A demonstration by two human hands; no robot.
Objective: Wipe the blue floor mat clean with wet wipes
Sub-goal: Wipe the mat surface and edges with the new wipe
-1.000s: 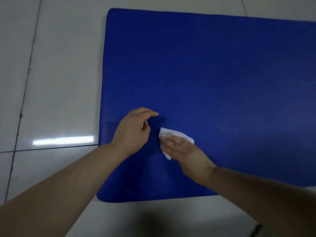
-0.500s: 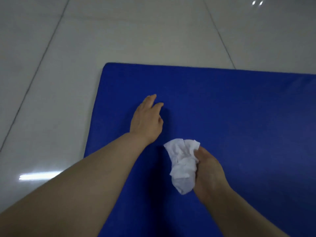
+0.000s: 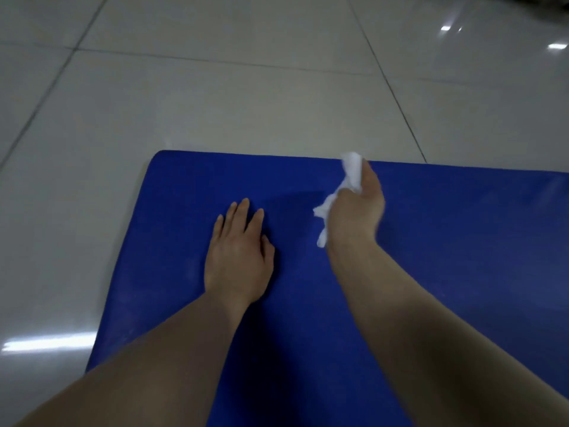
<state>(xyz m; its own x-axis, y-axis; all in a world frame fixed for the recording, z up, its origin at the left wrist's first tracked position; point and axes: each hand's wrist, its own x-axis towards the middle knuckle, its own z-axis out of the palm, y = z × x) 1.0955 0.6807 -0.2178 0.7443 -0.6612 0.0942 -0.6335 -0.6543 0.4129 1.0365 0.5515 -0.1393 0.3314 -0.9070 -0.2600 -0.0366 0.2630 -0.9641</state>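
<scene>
On the grey tiled floor [image 3: 246, 103] lies the blue floor mat [image 3: 462, 257]. Flat upon it rests the left hand [image 3: 238, 257], fingers straight and spread. Just right of it, the right hand [image 3: 358, 208] is raised near the mat's far edge, gripping a crumpled white wet wipe [image 3: 351, 171].

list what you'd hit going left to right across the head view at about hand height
Tiled floor → left edge of the blue mat → left hand resting flat on the mat → crumpled white wipe → right hand gripping the wipe → more mat.
</scene>
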